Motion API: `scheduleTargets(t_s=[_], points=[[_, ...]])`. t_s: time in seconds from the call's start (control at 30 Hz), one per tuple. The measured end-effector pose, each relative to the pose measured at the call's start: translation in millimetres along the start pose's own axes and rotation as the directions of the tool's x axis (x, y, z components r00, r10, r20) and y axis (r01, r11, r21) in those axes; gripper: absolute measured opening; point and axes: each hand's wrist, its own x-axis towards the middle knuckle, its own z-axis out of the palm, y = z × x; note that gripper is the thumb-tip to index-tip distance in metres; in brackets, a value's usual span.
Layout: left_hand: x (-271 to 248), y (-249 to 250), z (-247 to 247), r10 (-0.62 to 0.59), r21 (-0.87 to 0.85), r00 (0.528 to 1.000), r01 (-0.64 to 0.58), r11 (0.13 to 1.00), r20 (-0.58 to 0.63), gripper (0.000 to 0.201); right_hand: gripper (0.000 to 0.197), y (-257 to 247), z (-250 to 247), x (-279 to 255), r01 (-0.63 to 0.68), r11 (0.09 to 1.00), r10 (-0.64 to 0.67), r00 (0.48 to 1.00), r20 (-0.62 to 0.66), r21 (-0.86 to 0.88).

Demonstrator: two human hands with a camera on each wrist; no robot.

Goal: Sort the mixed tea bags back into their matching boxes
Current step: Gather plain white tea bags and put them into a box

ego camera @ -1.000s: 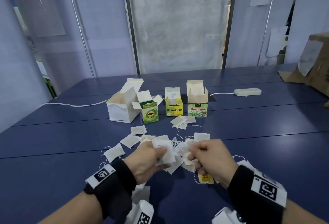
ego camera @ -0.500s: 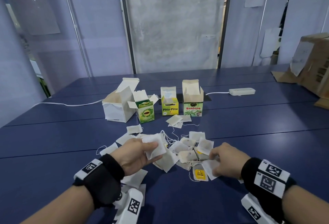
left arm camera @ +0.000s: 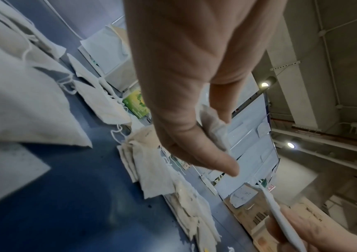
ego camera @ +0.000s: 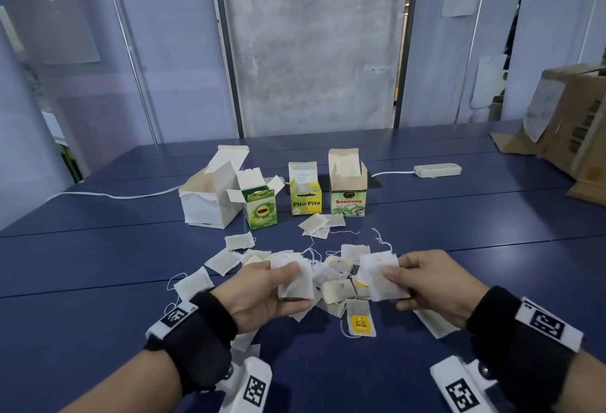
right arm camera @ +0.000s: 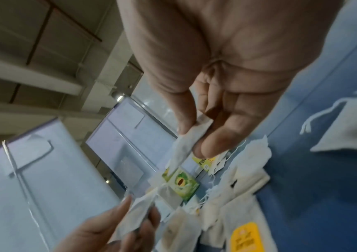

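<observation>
Several white tea bags (ego camera: 337, 288) lie heaped on the blue table (ego camera: 98, 265) in front of me. My left hand (ego camera: 278, 284) pinches one tea bag (ego camera: 295, 281) above the heap; the left wrist view shows it between thumb and fingers (left arm camera: 214, 129). My right hand (ego camera: 413, 281) pinches another tea bag (ego camera: 382, 276), seen edge-on in the right wrist view (right arm camera: 186, 146). A tea bag with a yellow tag (ego camera: 360, 322) lies nearest me. Behind the heap stand a white box (ego camera: 210, 199), a green box (ego camera: 260, 207), a yellow Pito-Pito box (ego camera: 305, 198) and a Sambong box (ego camera: 348, 191), all with tops open.
A white power strip (ego camera: 437, 170) with its cable lies behind the boxes. A cardboard box (ego camera: 570, 117) stands at the far right of the table. A few tea bags (ego camera: 319, 225) lie just in front of the yellow box.
Both hands have moved apart and risen from the heap. The right hand has picked up a tea bag; the left still holds its own.
</observation>
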Motion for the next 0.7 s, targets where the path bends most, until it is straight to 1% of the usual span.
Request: scheduleTargets(t_s=[0.07, 0.1, 0.17, 0.2, 0.27, 0.33, 0.43, 0.5, 0.57, 0.63, 0.7], points=[[0, 0, 5, 0.024, 0.005, 0.999, -0.024, 1.000, 0.038, 0.024, 0.017, 0, 5, -3, -0.071, 0.980, 0.062, 0.997, 0.053, 0.184], [0, 0, 7, 0.035, 0.021, 0.998, -0.036, 0.999, 0.050, 0.027, 0.015, 0, 9, -4, -0.100, 0.961, 0.081, 0.993, 0.080, 0.259], [0, -3, 12, 0.055, 0.084, 0.997, -0.060, 0.995, 0.062, 0.029, 0.012, 0, 18, -7, -0.127, 0.921, 0.089, 0.989, 0.119, 0.369], [0, -4, 14, 0.064, 0.118, 0.995, -0.072, 0.990, 0.071, 0.029, 0.013, 0, 25, -8, -0.129, 0.911, 0.083, 0.988, 0.133, 0.391], [-1, -7, 19, 0.080, 0.161, 0.992, -0.094, 0.982, 0.096, 0.029, 0.017, -1, 38, -9, -0.111, 0.926, 0.068, 0.989, 0.132, 0.361], [-2, -8, 23, 0.081, 0.172, 0.989, -0.102, 0.980, 0.125, 0.028, 0.015, -2, 51, -10, -0.063, 0.954, 0.041, 0.996, 0.081, 0.291], [-6, -6, 26, 0.061, 0.142, 0.989, -0.080, 0.987, 0.137, 0.027, 0.010, -3, 63, -8, 0.008, 0.970, -0.005, 1.000, -0.011, 0.243], [-8, -4, 24, 0.051, 0.117, 0.986, -0.069, 0.991, 0.157, 0.032, 0.013, -5, 69, -7, 0.037, 0.968, -0.027, 0.999, -0.044, 0.247], [-10, -4, 21, 0.055, 0.120, 0.972, -0.084, 0.989, 0.230, 0.035, 0.015, -6, 73, -7, 0.057, 0.969, -0.043, 0.997, -0.063, 0.241], [-13, -4, 20, 0.061, 0.156, 0.945, -0.116, 0.981, 0.320, 0.027, 0.015, -7, 78, -7, 0.064, 0.969, -0.050, 0.997, -0.065, 0.240], [-14, -6, 20, 0.068, 0.175, 0.929, -0.140, 0.975, 0.365, 0.018, 0.015, -8, 82, -7, 0.062, 0.972, -0.053, 0.998, -0.044, 0.226]])
